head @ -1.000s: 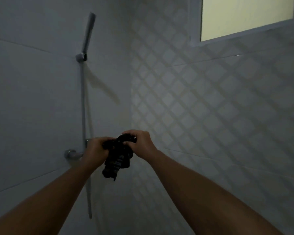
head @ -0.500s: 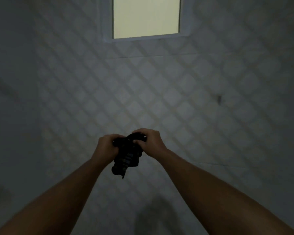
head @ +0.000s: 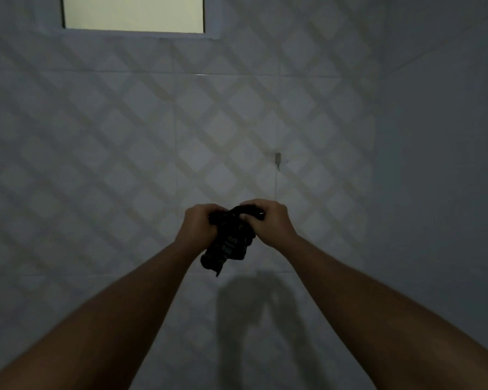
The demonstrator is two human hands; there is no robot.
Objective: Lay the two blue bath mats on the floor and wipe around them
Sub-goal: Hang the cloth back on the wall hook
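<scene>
Left fingers (head: 206,210): curled tight over one end of a dark cloth (head: 227,246), clamped on it; knuckles up, tips hidden in the fabric.
Right fingers (head: 254,206): curled over the other end of the same cloth, thumb pressed against its near side.
Left hand (head: 199,225): held in the air, just beside the right hand (head: 268,220), with only the bunched cloth between the two.
Dark cloth: wadded between both grips, its loose part hanging below the fingers to a narrow point. Faint paler stripes show, but the colour is too dim to tell.
Forearms (head: 141,299): bare, running back from the hands toward the camera and spreading apart.
Shadow (head: 254,302): on the tiles under the hanging cloth.
Wall (head: 124,136): beyond the fingers, pale tiles with a diamond lattice pattern — dimly lit.
Hook (head: 277,158): a small fitting on the wall, above the right fingers and well apart from them.
Window (head: 133,12): high above the left fingers, a pale yellowish pane cut by the top edge.
Side wall (head: 440,164): plain, far off to the right of the right hand.
</scene>
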